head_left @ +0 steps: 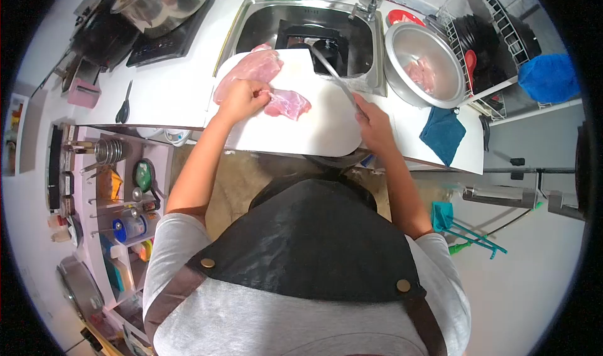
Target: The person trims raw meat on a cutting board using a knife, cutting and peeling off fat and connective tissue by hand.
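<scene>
A white cutting board [326, 130] lies across the counter's front edge and partly over the sink. On its left half rests a large piece of raw meat [260, 67], with a smaller raw meat piece [289, 104] just in front of it. My left hand [243, 99] pinches the near end of the smaller piece, fingers closed. In my right hand [375, 125] is a knife [336, 74], gripped by its handle at the board's right side. Its blade points away toward the sink, apart from the meat. My fingers hide most of the handle.
Behind the board is a steel sink [242, 32] with a faucet [370, 7]. To the right stand a metal bowl [396, 60] holding raw meat pieces, a blue cloth [443, 135] and a dish rack [496, 16]. Scissors [124, 108] and a steel pot [166, 7] are on the left.
</scene>
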A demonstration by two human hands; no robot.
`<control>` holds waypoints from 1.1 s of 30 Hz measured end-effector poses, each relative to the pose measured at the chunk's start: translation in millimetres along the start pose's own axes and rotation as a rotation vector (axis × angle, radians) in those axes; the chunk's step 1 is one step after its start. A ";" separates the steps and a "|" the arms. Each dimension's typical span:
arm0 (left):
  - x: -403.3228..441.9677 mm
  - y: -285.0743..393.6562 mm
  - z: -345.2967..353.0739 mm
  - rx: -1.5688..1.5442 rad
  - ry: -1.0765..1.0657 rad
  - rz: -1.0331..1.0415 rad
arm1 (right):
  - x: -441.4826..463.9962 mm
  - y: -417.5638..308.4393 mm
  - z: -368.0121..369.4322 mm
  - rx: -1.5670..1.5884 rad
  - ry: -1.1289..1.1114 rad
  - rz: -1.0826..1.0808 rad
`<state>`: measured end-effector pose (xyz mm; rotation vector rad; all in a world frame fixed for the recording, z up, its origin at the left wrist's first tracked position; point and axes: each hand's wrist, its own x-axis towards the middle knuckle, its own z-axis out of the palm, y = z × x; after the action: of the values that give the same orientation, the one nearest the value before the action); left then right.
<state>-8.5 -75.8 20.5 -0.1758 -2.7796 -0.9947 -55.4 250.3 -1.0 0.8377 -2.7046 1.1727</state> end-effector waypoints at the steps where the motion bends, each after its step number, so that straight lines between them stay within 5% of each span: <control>1: 4.1 2.1 1.2 -0.002 -0.006 0.005 | 0.5 -8.0 2.1 0.296 -0.104 0.242; 2: 8.5 4.3 1.8 -0.027 -0.041 -0.032 | 1.5 -15.6 4.1 0.595 -0.204 0.482; 5: 24.6 24.5 -5.9 -0.094 -0.143 -0.178 | 0.6 -33.5 6.9 0.759 -0.281 0.602; 13: 72.6 64.2 7.9 -0.655 -0.089 -0.306 | -29.7 -18.0 -15.1 0.833 -0.182 0.638; 18: 60.3 84.1 19.8 -0.952 0.126 -0.408 | -46.4 -11.7 -20.2 0.901 -0.120 0.652; 24: -9.8 45.0 74.6 -0.528 0.297 -0.343 | -53.8 -16.6 -16.2 0.911 -0.173 0.674; 33: -11.2 62.3 59.9 -0.492 0.325 -0.221 | -39.2 -47.3 -10.8 0.917 -0.315 0.496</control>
<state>5.3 9.8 11.1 0.2157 -2.2545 -1.5890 0.4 249.2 26.7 0.3952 -2.6060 2.6940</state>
